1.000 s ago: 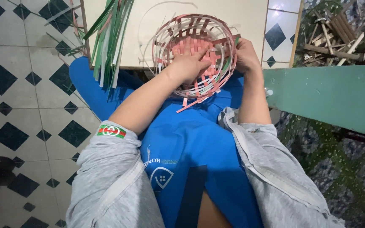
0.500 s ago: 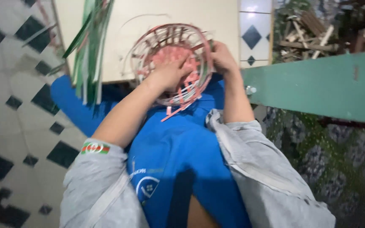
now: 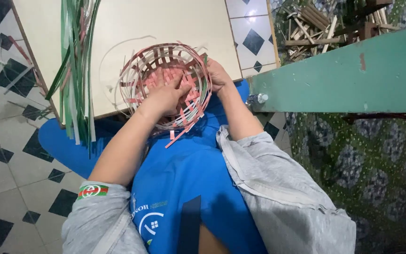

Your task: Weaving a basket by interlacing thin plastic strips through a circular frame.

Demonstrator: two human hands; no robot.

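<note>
Over your lap, a round woven basket (image 3: 165, 87) of pink and white strips rests on a pale board's (image 3: 165, 23) near edge. Your left hand (image 3: 167, 94) presses inside, fingers spread; your right hand (image 3: 217, 75) clasps the right rim (fingertips hidden). Loose green strips (image 3: 76, 61) hang left.

White floor tiles (image 3: 10, 164) with black diamonds; green bench (image 3: 348, 75) at right.

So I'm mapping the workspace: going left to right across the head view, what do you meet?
Bundle of green and white strips → left hand inside the woven basket → right hand on its rim → green beam.
</note>
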